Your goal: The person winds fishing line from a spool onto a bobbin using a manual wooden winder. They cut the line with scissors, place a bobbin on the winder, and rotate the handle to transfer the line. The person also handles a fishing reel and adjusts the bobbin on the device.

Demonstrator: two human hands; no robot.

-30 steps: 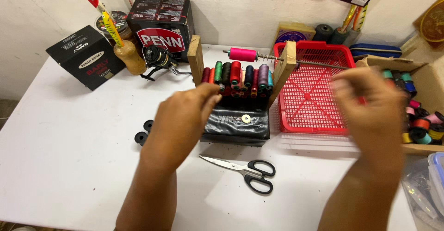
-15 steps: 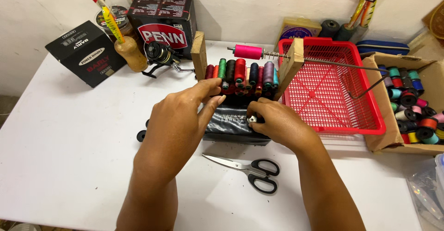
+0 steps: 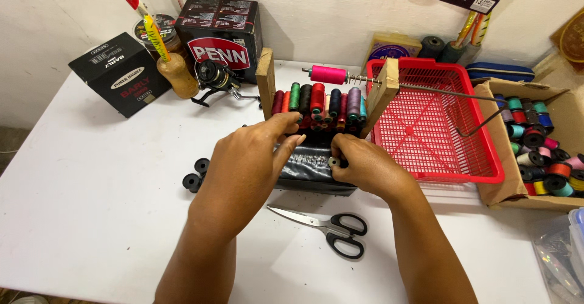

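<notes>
Black pouch (image 3: 313, 169) sits on white table (image 3: 91, 219), just in front of wooden rack (image 3: 266, 82) with thread spools (image 3: 317, 100). Left hand (image 3: 246, 167) rests on pouch, fingers (image 3: 286, 124) stretched out, close together. Right hand (image 3: 365, 164) on pouch too, fingers pinched on small round button (image 3: 333, 161). Scissors (image 3: 331, 225) lie just in front of pouch. Red basket (image 3: 438, 121) stands right of pouch.

White table (image 3: 91, 231) bearing scissors (image 3: 331, 226), red basket (image 3: 444, 133), black boxes (image 3: 118, 73); perhaps small black spools (image 3: 196, 175).
</notes>
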